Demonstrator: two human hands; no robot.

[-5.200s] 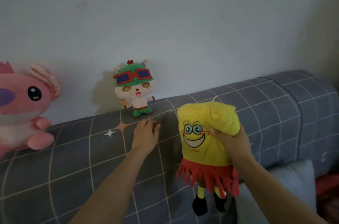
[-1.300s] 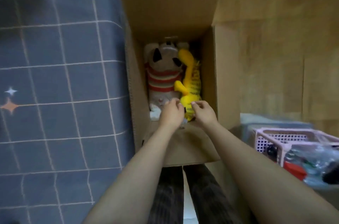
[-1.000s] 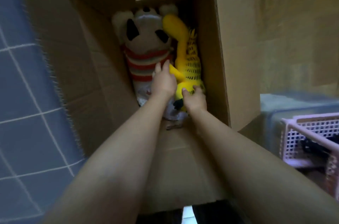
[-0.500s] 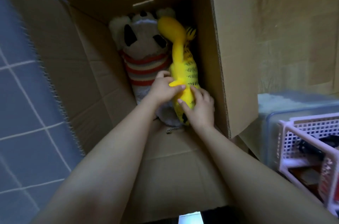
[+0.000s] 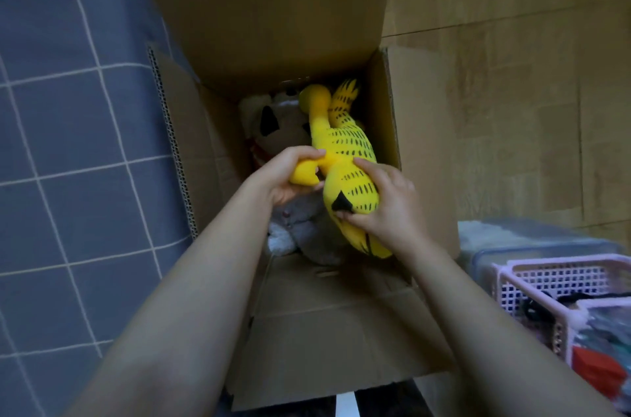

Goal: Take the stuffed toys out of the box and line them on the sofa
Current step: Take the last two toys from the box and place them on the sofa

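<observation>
I see a dim, soft indoor picture with a cool, muted cast. Beyond my left hand [image 5: 293, 177], the box [image 5: 266, 24] interior sinks into shadow. No glare anywhere. Wide-angle bending curves the sofa [image 5: 68, 143] lines left of it. My forearms nearest the camera look soft, slightly blurred.

The box [image 5: 307, 321] is matt brown corrugated cardboard, its fluted edge showing along the left flap. The yellow toy [image 5: 345, 157] is smooth, short-pile plush cloth with black stitched dashes; the grey toy [image 5: 283, 124] beneath looks fuzzier. The sofa [image 5: 68, 143] wears matt grey-blue woven cloth with pale grid lines. The floor [image 5: 512, 75] is wood-look, faintly sheened. The pink basket [image 5: 532, 283] is perforated plastic
</observation>
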